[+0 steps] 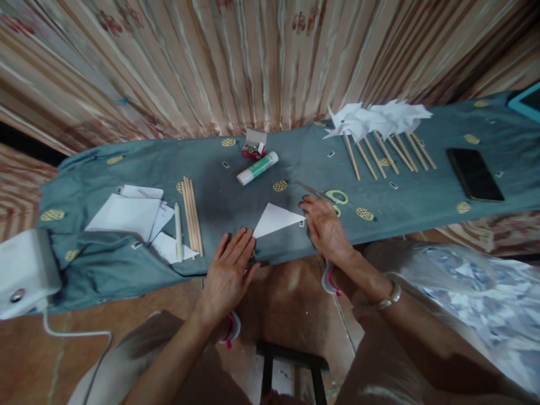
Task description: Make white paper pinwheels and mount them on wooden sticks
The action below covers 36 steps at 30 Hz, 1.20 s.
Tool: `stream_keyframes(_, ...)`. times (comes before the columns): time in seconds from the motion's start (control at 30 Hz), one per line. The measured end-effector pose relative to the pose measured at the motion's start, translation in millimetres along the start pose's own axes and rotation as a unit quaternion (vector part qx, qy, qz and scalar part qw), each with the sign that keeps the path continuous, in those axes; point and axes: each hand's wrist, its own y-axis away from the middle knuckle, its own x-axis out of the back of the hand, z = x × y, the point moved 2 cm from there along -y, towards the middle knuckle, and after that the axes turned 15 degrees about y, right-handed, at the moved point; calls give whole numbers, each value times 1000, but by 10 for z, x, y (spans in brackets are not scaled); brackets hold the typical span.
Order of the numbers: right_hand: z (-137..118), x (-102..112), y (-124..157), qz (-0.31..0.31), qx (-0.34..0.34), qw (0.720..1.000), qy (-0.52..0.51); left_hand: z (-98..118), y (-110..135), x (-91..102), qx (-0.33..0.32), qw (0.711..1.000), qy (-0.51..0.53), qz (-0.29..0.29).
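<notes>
A white sheet of paper folded into a triangle [276, 220] lies on the cloth-covered table between my hands. My left hand [230, 267] rests flat at the table's near edge, fingers stretched out, fingertips touching the triangle's left corner. At the pointed right corner, the bent fingers and thumb of my right hand [327, 228] close on the paper's tip. Just behind that hand lie scissors [336, 197] with yellow-green handles, partly covered by my fingers. A glue stick [257, 168] lies beyond the triangle, beside a small red open box [253, 147] of metal pins or tacks.
On the left are white paper sheets [126, 214], a white pen-like tool [178, 230], several wooden sticks [193, 216] and a white device [27, 273] with a cable. Several paper pinwheels [375, 120] on sticks and a black phone [475, 174] lie to the right. A curtain [261, 62] hangs behind.
</notes>
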Motion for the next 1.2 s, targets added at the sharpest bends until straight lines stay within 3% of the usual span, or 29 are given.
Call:
stream_keyframes(0.23,-114,128,-39,-52,5,996,-69,28,20,9,2,1000,-20,-6)
stream_keyframes(0.43,-109,98,-59,-86,-85,985,-119,28,30,5,6,1000,-13,-3)
stream_keyframes(0.57,-69,75,-60,-99,-127,973,-164,30,25,102,2,999,26,29)
stream_keyframes(0.77,43,6,-49,-108,-192,924,-311,-57,12,210,16,990,90,107)
stream_keyframes(0.93,79,-14,-93,-84,-231,892,-379,-31,-18,180,5,993,85,80)
stream_keyframes(1.0,59,-6,-109,-79,-237,888,-387,11,-12,191,1,990,123,69)
stream_keyframes(1.2,-123,17,-52,-98,-214,897,-375,37,-70,209,60,980,143,125)
